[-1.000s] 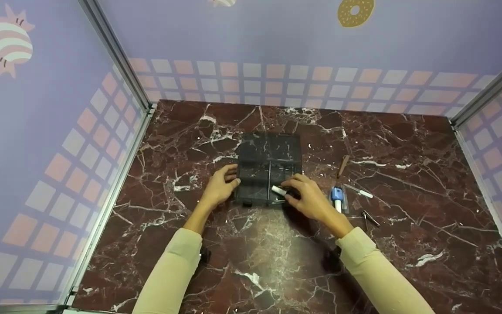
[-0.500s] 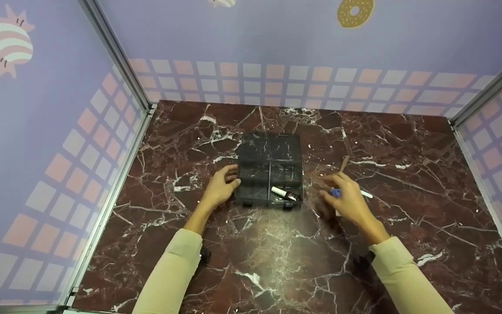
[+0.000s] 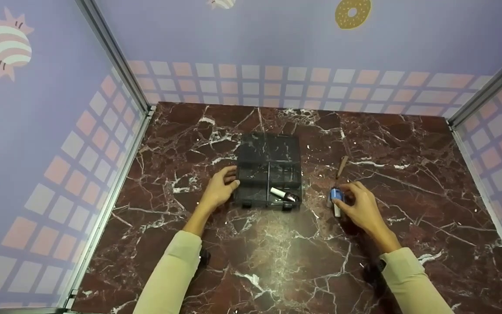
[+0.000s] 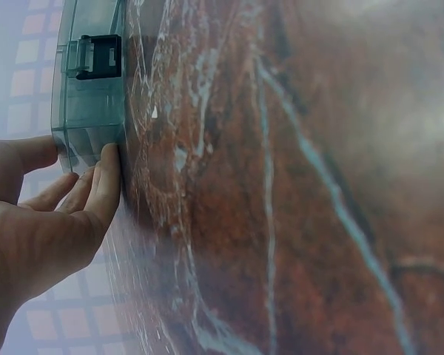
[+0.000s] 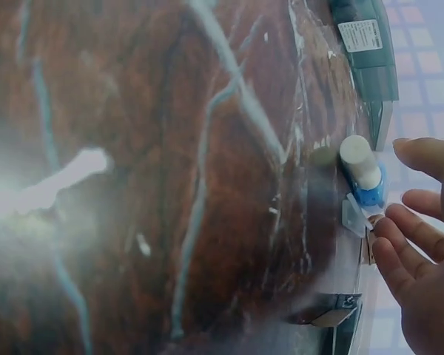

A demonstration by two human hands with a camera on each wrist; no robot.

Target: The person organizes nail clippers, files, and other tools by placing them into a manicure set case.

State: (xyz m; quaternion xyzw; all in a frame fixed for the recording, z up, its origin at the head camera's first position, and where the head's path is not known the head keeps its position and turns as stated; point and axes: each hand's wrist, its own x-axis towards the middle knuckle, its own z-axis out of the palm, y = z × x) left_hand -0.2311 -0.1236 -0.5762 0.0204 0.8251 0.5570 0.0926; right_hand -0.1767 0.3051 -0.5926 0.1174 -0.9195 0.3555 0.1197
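A dark see-through compartment box (image 3: 268, 150) lies open on the marble table. A white tube (image 3: 282, 193) lies in its near right compartment. My left hand (image 3: 229, 179) rests against the box's left wall, and the left wrist view shows its thumb and straight fingers (image 4: 103, 174) pressed to the wall (image 4: 89, 111). My right hand (image 3: 346, 196) is to the right of the box, with its fingertips at a small blue-and-white bottle (image 3: 336, 198) lying on the table. In the right wrist view the fingers (image 5: 414, 203) are spread just beside the bottle (image 5: 364, 177), not closed round it.
A thin brown stick (image 3: 343, 165) lies just beyond the right hand. A metal tool (image 5: 329, 314) lies near the bottle in the right wrist view. Purple panel walls with metal posts (image 3: 116, 56) close in the table (image 3: 277, 253) on three sides.
The right hand let go of the white tube in the box's near right compartment and moved right to the blue-and-white bottle. The left hand stayed against the box.
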